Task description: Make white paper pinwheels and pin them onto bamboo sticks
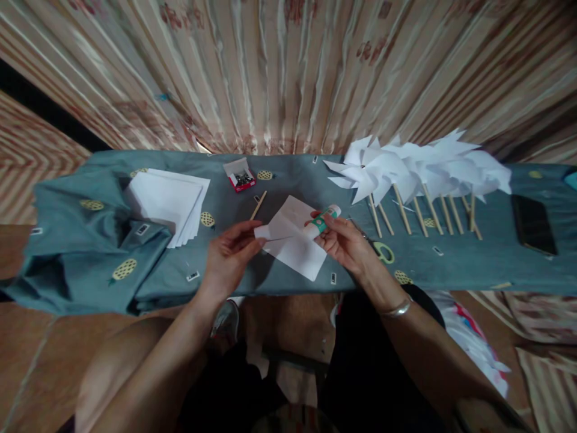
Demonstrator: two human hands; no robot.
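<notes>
Over the middle of the cloth-covered table, my left hand (232,255) is closed, its thumb and fingertips pinching a small white piece at the left side of a white paper square (297,260). Whether that piece is a corner of the paper or something separate, I cannot tell. A shaded flap of the paper stands slightly raised beside it. My right hand (345,243) is wrapped round a green and white glue stick (321,224), tilted above the paper's right part. Green-handled scissors (383,252) lie just right of that hand, partly hidden.
Finished paper pinwheels (419,165) on wooden sticks lie at the right, near a dark phone (535,224). A small red box (240,175) of metal pins and a loose stick (258,205) are behind my left hand. Stacked white paper (166,198) rests at the left.
</notes>
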